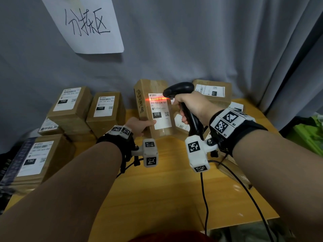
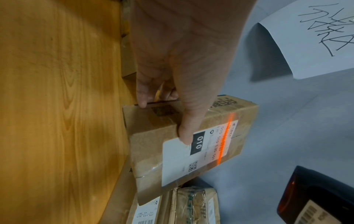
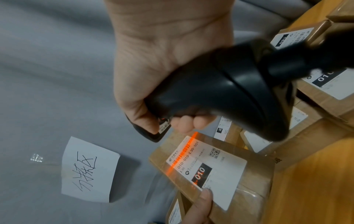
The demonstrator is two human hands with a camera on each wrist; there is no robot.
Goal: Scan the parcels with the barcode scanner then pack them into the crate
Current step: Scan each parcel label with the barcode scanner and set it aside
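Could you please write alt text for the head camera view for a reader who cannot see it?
The right hand aims a black barcode scanner, its orange beam on the label of a 010 parcel that the left hand holds upright. More labelled parcels surround it.

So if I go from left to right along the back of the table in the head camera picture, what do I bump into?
Two boxes labelled 150 → the 010 parcel that the left hand holds upright → the black barcode scanner in the right hand → another 010 box.
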